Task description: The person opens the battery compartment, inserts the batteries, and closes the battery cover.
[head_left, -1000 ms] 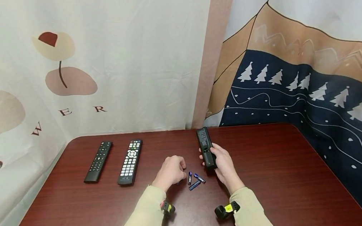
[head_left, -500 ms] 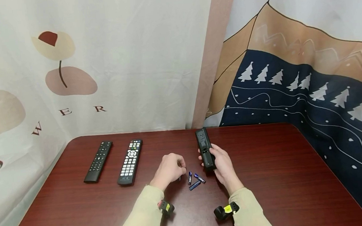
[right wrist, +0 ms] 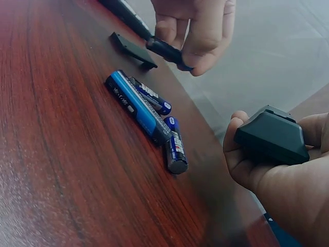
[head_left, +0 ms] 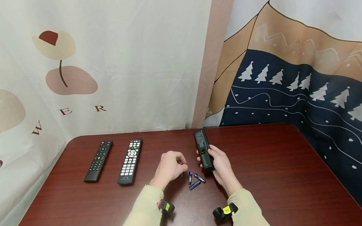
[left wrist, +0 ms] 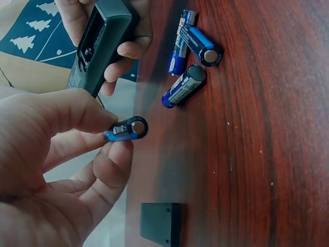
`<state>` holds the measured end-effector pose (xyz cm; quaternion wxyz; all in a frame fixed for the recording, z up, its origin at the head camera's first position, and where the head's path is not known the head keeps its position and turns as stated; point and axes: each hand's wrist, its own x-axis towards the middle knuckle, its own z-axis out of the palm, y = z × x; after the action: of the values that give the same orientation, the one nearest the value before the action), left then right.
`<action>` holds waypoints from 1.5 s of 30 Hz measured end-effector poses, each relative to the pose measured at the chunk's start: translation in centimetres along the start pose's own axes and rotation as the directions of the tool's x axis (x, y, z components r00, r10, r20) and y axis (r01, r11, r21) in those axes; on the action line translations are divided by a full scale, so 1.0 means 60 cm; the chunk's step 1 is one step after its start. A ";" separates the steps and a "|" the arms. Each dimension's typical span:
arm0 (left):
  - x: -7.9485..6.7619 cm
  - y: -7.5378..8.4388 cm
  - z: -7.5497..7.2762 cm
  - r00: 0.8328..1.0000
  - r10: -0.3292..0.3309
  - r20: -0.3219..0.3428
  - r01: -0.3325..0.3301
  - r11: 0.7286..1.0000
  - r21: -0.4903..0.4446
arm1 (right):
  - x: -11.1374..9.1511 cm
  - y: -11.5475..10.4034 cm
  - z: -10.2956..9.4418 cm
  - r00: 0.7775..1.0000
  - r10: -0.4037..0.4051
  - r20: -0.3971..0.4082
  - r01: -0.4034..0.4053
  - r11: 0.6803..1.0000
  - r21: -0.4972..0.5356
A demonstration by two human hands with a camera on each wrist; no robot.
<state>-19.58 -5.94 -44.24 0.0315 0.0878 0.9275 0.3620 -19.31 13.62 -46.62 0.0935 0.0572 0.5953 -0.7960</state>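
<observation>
My left hand [head_left: 170, 167] pinches a blue and black battery [left wrist: 125, 129] between thumb and fingers, above the table. My right hand [head_left: 221, 164] grips a black remote control [head_left: 203, 150] with its back turned up. In the left wrist view the remote's battery compartment [left wrist: 90, 49] is uncovered, partly hidden by the tilt. Three more batteries lie close together on the table between the hands: a lighter blue one [right wrist: 138, 107] and two dark blue ones, one of them [right wrist: 176, 145] at the near end. A thin black battery cover [right wrist: 132, 50] lies past them, near the left hand.
Two other remotes lie buttons up on the left of the brown table [head_left: 270, 177]: a slim black one [head_left: 98, 162] and one with white keys [head_left: 130, 162]. Printed curtains [head_left: 147, 58] hang just behind the table's far edge.
My left hand has risen slightly off the table and moved a little away from me, with the battery now showing at its fingertips. My right hand has shifted the remote slightly left.
</observation>
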 end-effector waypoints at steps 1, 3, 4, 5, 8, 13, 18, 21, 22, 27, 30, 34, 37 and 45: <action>0.000 0.000 0.000 1.000 -0.002 -0.006 0.002 1.000 -0.005 | 0.000 0.000 0.000 1.000 0.002 0.001 -0.002 1.000 -0.001; 0.001 0.000 0.002 1.000 -0.012 -0.015 0.012 1.000 -0.018 | 0.001 0.001 0.000 1.000 0.005 0.003 -0.005 1.000 -0.002; 0.001 0.000 0.002 1.000 -0.017 -0.021 0.016 1.000 -0.026 | 0.001 0.001 0.001 1.000 0.007 0.003 -0.007 1.000 -0.003; 0.002 0.000 0.003 0.999 -0.019 -0.026 0.018 0.999 -0.032 | 0.001 0.001 0.001 1.000 0.009 0.003 -0.009 1.000 -0.003; 0.003 0.002 0.004 0.999 -0.006 -0.051 0.004 0.999 -0.048 | 0.000 0.002 0.002 1.000 0.009 0.007 -0.009 1.000 -0.005; 0.002 0.007 0.005 0.996 0.021 -0.088 -0.028 0.996 -0.080 | -0.001 0.001 0.005 1.000 0.008 0.006 -0.008 1.000 -0.001; 0.001 0.011 0.007 0.992 0.034 -0.118 -0.046 0.993 -0.104 | -0.002 0.002 0.008 1.000 0.004 0.006 -0.004 1.000 -0.003; 0.000 0.012 0.008 0.990 0.041 -0.132 -0.057 0.991 -0.118 | -0.002 0.003 0.009 1.000 0.001 0.007 -0.001 1.000 -0.003; 0.000 0.013 0.009 0.990 0.044 -0.134 -0.060 0.990 -0.124 | -0.002 0.003 0.010 1.000 0.002 0.007 -0.002 1.000 -0.001; 0.000 0.017 0.009 0.989 0.052 -0.139 -0.072 0.987 -0.143 | -0.003 0.005 0.011 1.000 0.002 0.005 -0.002 1.000 0.005; 0.000 0.019 0.010 0.987 0.067 -0.149 -0.087 0.987 -0.137 | -0.003 0.005 0.012 1.000 0.003 0.005 -0.003 1.000 0.005; 0.000 0.024 0.013 0.983 0.080 -0.167 -0.103 0.986 -0.133 | -0.005 0.005 0.013 1.000 -0.003 0.008 0.003 1.000 0.003; 0.001 0.026 0.015 0.980 0.082 -0.180 -0.107 0.984 -0.139 | -0.006 0.004 0.015 1.000 -0.004 0.010 0.004 1.000 0.007; 0.001 0.034 0.019 0.971 0.097 -0.220 -0.137 0.975 -0.176 | -0.007 0.006 0.018 1.000 -0.006 0.017 0.006 1.000 0.009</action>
<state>-19.22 -3.68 -43.70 -0.0800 0.1006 0.8801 0.4570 -18.80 12.53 -46.54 0.0958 0.0490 0.5911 -0.7994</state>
